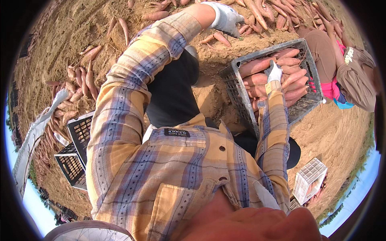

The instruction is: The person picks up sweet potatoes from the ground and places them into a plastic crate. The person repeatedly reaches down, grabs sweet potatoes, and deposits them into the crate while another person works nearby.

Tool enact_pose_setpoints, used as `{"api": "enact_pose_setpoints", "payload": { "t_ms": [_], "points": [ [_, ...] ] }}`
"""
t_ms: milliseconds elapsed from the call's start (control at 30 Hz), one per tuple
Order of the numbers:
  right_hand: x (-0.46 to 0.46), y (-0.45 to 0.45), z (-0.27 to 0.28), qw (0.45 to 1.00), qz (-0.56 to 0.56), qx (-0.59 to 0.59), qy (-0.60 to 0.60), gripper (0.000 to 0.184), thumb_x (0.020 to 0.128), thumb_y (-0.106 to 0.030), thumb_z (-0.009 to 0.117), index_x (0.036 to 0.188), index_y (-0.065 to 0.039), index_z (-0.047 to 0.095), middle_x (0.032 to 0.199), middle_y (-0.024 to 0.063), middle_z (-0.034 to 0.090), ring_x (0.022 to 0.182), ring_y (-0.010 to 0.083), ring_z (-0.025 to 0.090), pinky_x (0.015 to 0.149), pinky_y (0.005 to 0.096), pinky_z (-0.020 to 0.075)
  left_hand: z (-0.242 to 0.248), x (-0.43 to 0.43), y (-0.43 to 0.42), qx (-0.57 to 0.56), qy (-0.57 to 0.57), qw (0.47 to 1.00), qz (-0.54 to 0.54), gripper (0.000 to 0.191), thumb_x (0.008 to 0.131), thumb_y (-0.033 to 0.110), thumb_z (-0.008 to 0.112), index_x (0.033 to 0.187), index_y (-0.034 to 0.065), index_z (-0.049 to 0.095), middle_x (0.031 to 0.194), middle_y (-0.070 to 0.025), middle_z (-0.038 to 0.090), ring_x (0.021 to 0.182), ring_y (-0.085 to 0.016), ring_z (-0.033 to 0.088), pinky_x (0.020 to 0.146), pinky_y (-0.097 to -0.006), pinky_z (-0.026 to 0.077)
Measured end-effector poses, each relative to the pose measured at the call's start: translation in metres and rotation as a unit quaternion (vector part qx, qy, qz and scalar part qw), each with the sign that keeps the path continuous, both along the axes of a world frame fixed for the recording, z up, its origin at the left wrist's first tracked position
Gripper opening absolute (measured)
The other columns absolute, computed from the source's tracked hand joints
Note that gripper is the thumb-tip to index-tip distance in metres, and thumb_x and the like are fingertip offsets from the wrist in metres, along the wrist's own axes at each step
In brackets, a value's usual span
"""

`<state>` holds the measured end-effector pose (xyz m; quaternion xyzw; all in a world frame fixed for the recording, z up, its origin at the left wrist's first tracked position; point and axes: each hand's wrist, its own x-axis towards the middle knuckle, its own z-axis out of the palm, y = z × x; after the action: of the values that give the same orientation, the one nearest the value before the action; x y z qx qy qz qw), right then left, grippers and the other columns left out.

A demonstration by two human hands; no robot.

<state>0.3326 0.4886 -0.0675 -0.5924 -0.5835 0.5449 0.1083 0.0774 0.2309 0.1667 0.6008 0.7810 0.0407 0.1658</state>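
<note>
My left hand [227,19], in a white and grey work glove, reaches out over the soil beside a heap of sweet potatoes [256,12]. Its fingertips are close to the nearest roots, and whether it grips one is unclear. Below it lie two loose sweet potatoes [222,39]. My right hand [273,73], also gloved, is inside a black plastic crate [245,102] partly filled with reddish sweet potatoes [294,79]. The glove rests among them, with its fingers at the end of a large root [256,67]. The grip itself is partly hidden. The crate stands tilted in view against my right side.
Another person [349,60] crouches just beyond the crate. More sweet potatoes [80,81] lie on the sandy soil [328,132] at left. Black crates [77,156] stand behind my left arm, and a white crate [310,180] stands at lower right. A pale cloth strip [39,129] hangs at far left.
</note>
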Motion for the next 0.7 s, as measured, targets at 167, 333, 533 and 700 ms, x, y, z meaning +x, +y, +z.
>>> {"api": "enact_pose_setpoints", "payload": {
  "t_ms": [167,333,533,700],
  "points": [
    [-0.045,-0.048,0.013,0.952,-0.068,0.209,-0.212,0.066,0.081,-0.055,0.07,0.106,0.006,0.067,0.098,0.0221,0.069,0.076,0.0306,0.066,0.065,0.0426,0.0539,0.007,-0.025,-0.027,0.086,0.014,0.996,-0.007,0.074,0.077,0.042,0.07,0.146,0.0307,0.044,0.156,-0.0184,0.034,0.144,-0.042,0.03,0.113,-0.0524,0.033],
    [-0.024,-0.043,0.004,0.967,-0.059,0.24,-0.056,0.056,0.082,-0.044,0.075,0.111,0.003,0.066,0.094,0.0147,0.068,0.073,0.0256,0.062,0.061,0.0398,0.0507,0.006,-0.032,0.003,0.008,-0.082,0.997,0.0,0.076,0.078,0.046,0.069,0.147,0.0303,0.043,0.155,-0.0124,0.039,0.147,-0.037,0.025,0.115,-0.0512,0.028],
    [0.0,-0.077,0.036,0.941,-0.114,0.138,0.286,0.054,0.08,-0.017,0.081,0.125,0.0,0.058,0.1,0.0078,0.065,0.08,0.0156,0.058,0.065,0.029,0.0467,0.013,-0.024,0.022,-0.021,-0.081,0.995,-0.061,0.078,0.08,0.04,0.068,0.151,0.0312,0.038,0.129,-0.0086,0.064,0.124,-0.025,0.055,0.119,-0.0483,0.014],
    [0.011,-0.121,0.08,0.922,-0.012,0.306,0.238,0.036,0.087,-0.012,0.074,0.121,-0.005,0.062,0.096,0.0039,0.065,0.069,0.0107,0.057,0.054,0.0254,0.0441,-0.027,-0.027,0.056,0.099,-0.116,0.973,-0.171,0.05,0.083,0.035,0.069,0.125,0.0097,0.061,0.113,-0.0121,0.067,0.107,-0.028,0.061,0.089,-0.0397,0.048]
  ]
}}
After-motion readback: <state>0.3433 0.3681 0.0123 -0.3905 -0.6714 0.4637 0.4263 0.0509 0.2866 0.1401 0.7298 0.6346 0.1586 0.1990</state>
